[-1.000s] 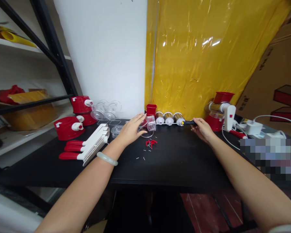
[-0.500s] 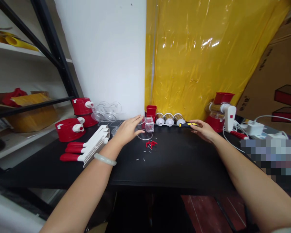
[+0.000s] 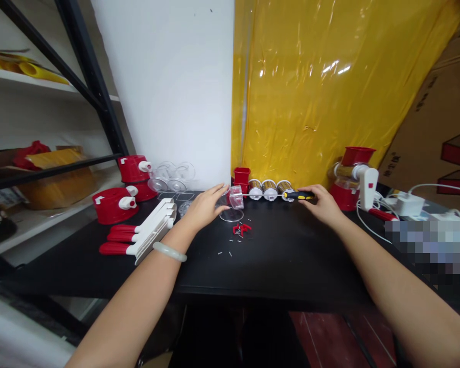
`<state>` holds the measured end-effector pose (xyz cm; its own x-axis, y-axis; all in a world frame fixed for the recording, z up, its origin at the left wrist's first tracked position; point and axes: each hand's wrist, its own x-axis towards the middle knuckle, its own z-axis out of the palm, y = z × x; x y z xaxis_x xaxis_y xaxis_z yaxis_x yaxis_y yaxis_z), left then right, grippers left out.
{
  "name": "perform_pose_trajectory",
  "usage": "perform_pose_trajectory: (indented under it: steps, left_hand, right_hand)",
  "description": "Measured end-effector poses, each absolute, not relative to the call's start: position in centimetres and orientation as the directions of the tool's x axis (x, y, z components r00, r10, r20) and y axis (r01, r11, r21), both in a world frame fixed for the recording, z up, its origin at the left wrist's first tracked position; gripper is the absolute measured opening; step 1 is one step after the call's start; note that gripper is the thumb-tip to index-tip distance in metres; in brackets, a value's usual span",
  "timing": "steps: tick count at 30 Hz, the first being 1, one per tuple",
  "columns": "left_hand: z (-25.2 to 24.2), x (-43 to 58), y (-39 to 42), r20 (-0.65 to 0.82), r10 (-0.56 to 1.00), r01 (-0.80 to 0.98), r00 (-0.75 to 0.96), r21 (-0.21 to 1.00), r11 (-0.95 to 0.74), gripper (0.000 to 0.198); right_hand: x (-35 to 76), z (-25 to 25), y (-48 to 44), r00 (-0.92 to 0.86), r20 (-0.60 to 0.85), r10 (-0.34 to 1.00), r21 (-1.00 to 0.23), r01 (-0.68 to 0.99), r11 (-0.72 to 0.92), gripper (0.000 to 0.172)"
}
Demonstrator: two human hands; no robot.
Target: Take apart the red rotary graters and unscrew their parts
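Observation:
My left hand is closed on a clear plastic housing lying on its side, its wide rim toward me; the palm hides part of it. My right hand grips the end of a black-and-yellow screwdriver held level. Its long thin shaft points left, and the tip reaches the open end of the clear housing; where it ends inside cannot be made out. On the black table just below the housing lie small red plastic clips and several loose screws.
Behind the screwdriver stand three metal grater drums and red hoppers. At left lie white crank handles with red grips, red bases and clear suction parts. An assembled grater and a white charger with cables are at right.
The view has shifted slightly, so everything sits a little farther right. My right fingers have changed position a little around the screwdriver handle. The left hand keeps its hold on the clear housing.

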<state>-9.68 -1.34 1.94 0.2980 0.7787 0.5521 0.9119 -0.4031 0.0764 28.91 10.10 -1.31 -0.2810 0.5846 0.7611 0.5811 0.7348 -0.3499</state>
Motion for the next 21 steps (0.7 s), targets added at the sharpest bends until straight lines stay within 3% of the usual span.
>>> perform_pose_trajectory:
  steps: [5,11,17,21]
  left_hand:
    - [1.9,-9.6,-1.4,0.544,0.785,0.907,0.297,0.097,-0.411,0.062]
    - [1.9,-9.6,-1.4,0.552,0.778,0.898,0.301,0.112,-0.427,0.061]
    - [1.7,-9.8,-1.1,0.559,0.77,0.888,0.308,0.122,-0.444,0.061]
    - [1.6,-9.9,-1.1,0.549,0.776,0.888,0.31,0.124,-0.442,0.061]
  right_hand:
    - [28.6,-1.7,10.1,-0.306,0.763,0.57,-0.278,0.64,0.717,0.034]
    - [28.6,-2.0,10.2,-0.33,0.73,0.598,-0.291,0.643,0.709,0.037]
    - [28.3,-1.5,9.3,-0.293,0.739,0.606,-0.256,0.71,0.656,0.056]
    - [28.1,-1.0,8.9,-0.286,0.758,0.587,-0.243,0.711,0.66,0.055]
